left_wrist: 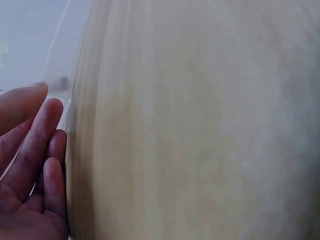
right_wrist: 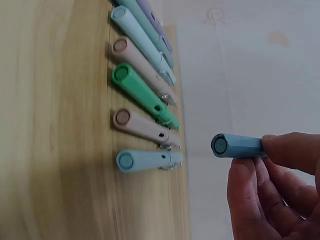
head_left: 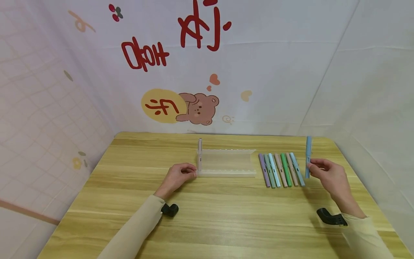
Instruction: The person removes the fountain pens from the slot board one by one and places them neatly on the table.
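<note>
My right hand (head_left: 333, 176) pinches a blue pen (head_left: 308, 154) between thumb and fingers and holds it upright above the table's right side. In the right wrist view, the round end of that blue pen (right_wrist: 235, 145) points toward the camera. A clear plastic pen stand (head_left: 226, 173) rests mid-table, and one pale pinkish pen (head_left: 199, 154) stands upright at its left end. At that same end, my left hand (head_left: 176, 178) holds the stand's corner with thumb and fingertips. Only a little of the stand shows in the left wrist view, beside the fingers (left_wrist: 47, 117).
Several capped pens lie side by side right of the stand: a purple pen (head_left: 264, 171), a bright green pen (head_left: 286, 169), a light blue pen (head_left: 297, 169) and others. The wooden table (head_left: 226, 216) meets a printed white cloth (head_left: 275, 72) behind.
</note>
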A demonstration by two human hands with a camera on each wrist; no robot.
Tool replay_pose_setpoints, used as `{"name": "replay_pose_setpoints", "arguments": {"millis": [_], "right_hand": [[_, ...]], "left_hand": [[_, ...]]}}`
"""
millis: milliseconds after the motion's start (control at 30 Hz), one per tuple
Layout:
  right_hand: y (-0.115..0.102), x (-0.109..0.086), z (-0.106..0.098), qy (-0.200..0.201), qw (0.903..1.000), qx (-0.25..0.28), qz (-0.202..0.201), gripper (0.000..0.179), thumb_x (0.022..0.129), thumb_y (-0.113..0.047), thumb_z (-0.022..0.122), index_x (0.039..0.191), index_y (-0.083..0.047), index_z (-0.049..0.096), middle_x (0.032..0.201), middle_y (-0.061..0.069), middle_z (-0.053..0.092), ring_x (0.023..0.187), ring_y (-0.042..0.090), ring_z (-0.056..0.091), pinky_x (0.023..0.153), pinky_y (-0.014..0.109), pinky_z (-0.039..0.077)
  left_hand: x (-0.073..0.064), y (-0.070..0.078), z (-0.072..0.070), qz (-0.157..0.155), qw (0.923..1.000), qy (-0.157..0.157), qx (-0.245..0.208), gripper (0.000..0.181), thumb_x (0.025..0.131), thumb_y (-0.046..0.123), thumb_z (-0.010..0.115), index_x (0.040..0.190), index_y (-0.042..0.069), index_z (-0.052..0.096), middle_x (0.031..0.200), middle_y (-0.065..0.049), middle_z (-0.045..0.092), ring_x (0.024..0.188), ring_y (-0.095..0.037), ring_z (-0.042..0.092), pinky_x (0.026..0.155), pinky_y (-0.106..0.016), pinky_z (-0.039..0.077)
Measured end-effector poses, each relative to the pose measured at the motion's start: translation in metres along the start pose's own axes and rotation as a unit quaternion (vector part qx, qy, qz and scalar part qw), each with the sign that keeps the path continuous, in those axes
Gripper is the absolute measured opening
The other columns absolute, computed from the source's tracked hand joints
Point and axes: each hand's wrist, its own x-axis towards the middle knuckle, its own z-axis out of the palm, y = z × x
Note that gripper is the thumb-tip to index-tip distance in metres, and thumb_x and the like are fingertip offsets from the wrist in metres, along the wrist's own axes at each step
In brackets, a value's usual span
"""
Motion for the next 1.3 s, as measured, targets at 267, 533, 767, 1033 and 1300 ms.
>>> {"name": "replay_pose_setpoints", "arguments": {"millis": [267, 533, 767, 1033, 1300], "right_hand": [[0.013, 0.006, -0.003, -0.037, 0.9990, 0.018, 0.018, 0.052, 0.105, -0.023, 0.062, 0.136, 0.018, 0.053, 0.097, -0.008, 0.070, 0.080, -0.004, 0.068, 0.071, 0.022, 0.059], [0.022, 0.009, -0.006, -0.062, 0.9971, 0.022, 0.038, 0.052, 0.105, -0.021, 0.063, 0.137, 0.019, 0.052, 0.101, -0.003, 0.072, 0.081, -0.002, 0.068, 0.072, 0.024, 0.059], [0.029, 0.013, -0.008, -0.093, 0.9944, 0.000, 0.050, 0.054, 0.106, -0.024, 0.061, 0.137, 0.020, 0.051, 0.112, 0.019, 0.071, 0.082, -0.001, 0.068, 0.073, 0.025, 0.059], [0.037, 0.018, -0.008, -0.125, 0.9896, -0.034, 0.062, 0.054, 0.107, -0.028, 0.059, 0.135, 0.018, 0.055, 0.117, 0.026, 0.070, 0.083, 0.001, 0.069, 0.072, 0.026, 0.059], [0.043, 0.023, -0.011, -0.153, 0.9848, -0.039, 0.073, 0.056, 0.107, -0.027, 0.059, 0.136, 0.020, 0.052, 0.119, 0.029, 0.068, 0.084, 0.002, 0.070, 0.073, 0.027, 0.059]], "left_hand": [[0.001, -0.001, -0.001, 0.001, 1.0000, -0.002, -0.004, 0.014, 0.093, 0.012, 0.078, 0.106, 0.010, 0.077, 0.097, 0.001, 0.075, 0.090, -0.013, 0.067, 0.084, -0.033, 0.051], [0.000, -0.001, -0.002, 0.007, 0.9999, -0.005, -0.008, 0.014, 0.093, 0.013, 0.078, 0.106, 0.010, 0.077, 0.096, 0.001, 0.075, 0.089, -0.013, 0.067, 0.083, -0.033, 0.051], [-0.001, -0.001, -0.002, 0.005, 0.9999, -0.005, -0.011, 0.014, 0.092, 0.012, 0.078, 0.106, 0.010, 0.077, 0.096, 0.001, 0.075, 0.089, -0.013, 0.068, 0.084, -0.033, 0.051], [-0.001, -0.001, -0.001, 0.003, 0.9999, -0.005, -0.013, 0.014, 0.092, 0.012, 0.079, 0.106, 0.009, 0.077, 0.096, 0.001, 0.075, 0.089, -0.013, 0.068, 0.084, -0.033, 0.052], [0.000, -0.001, -0.001, 0.001, 0.9999, -0.005, -0.010, 0.014, 0.093, 0.012, 0.078, 0.107, 0.010, 0.077, 0.096, 0.001, 0.075, 0.090, -0.013, 0.068, 0.085, -0.034, 0.052]]}}
